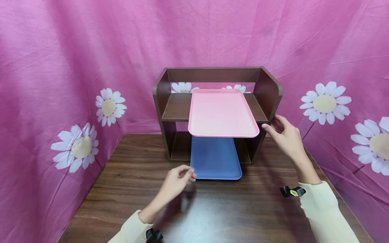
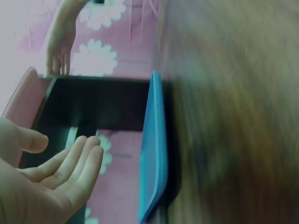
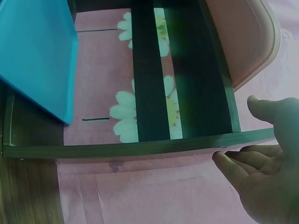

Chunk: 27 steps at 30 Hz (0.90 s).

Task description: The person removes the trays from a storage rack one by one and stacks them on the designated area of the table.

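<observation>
Now the right hand [image 1: 287,137] is beside the shelf [image 1: 177,107].

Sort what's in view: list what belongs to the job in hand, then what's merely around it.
Likely part of the job:
brown two-tier shelf
pink tray, jutting from its upper tier
blue tray, jutting from its lower tier
left hand, by the blue tray
right hand, beside the shelf

Just surroundings:
wood-grain table
pink daisy-print cloth
black wrist-worn devices
</observation>
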Each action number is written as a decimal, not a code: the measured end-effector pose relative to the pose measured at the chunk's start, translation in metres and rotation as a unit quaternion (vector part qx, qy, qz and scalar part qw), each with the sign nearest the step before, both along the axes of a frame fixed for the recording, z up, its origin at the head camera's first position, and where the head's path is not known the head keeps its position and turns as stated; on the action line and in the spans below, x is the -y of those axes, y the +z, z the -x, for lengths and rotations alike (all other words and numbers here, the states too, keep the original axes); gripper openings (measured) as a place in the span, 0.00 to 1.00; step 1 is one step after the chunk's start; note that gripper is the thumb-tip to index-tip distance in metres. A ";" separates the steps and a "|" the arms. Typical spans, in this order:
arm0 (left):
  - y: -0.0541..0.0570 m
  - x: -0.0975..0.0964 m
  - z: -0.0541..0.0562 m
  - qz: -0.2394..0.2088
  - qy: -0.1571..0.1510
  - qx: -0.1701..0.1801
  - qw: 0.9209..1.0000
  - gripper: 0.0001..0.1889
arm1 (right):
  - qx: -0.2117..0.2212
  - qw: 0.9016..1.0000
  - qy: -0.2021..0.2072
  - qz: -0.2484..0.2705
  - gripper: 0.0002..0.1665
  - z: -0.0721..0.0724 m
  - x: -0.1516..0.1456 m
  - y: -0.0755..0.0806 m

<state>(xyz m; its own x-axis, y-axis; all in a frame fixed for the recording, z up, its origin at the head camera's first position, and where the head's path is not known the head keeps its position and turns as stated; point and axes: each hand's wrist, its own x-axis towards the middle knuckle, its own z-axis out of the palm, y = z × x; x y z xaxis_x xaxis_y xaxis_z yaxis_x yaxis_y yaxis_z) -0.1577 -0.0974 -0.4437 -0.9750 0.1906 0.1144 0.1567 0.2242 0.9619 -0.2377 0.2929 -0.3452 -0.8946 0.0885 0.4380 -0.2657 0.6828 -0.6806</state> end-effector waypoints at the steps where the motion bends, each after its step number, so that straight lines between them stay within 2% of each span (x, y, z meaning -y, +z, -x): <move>1: -0.001 -0.003 -0.001 -0.013 -0.004 0.011 1.000 0.11 | 0.004 1.000 -0.001 -0.002 0.40 0.002 0.001 0.000; 9: -0.018 -0.025 -0.002 -0.084 -0.025 0.098 0.991 0.15 | 0.007 1.000 -0.006 0.000 0.35 0.014 0.004 -0.005; 17: -0.034 -0.040 -0.001 -0.120 -0.035 0.154 0.980 0.18 | -0.032 0.999 -0.032 -0.023 0.25 0.022 0.002 -0.013; 22: -0.045 -0.048 0.001 -0.155 -0.037 0.187 0.969 0.19 | -0.050 0.997 -0.051 -0.032 0.22 0.025 0.001 -0.015; 27: -0.054 -0.055 0.003 -0.192 -0.038 0.217 0.956 0.20 | -0.041 0.998 -0.047 -0.012 0.24 0.029 0.001 -0.014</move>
<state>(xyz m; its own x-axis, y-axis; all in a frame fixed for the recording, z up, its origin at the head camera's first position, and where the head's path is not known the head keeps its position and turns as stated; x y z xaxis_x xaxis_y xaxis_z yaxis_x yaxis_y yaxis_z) -0.1610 -0.0428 -0.4974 -0.9311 0.2890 -0.2224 -0.2747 -0.1548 0.9490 -0.2666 0.2922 -0.3597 -0.8438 0.1593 0.5124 -0.2533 0.7235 -0.6421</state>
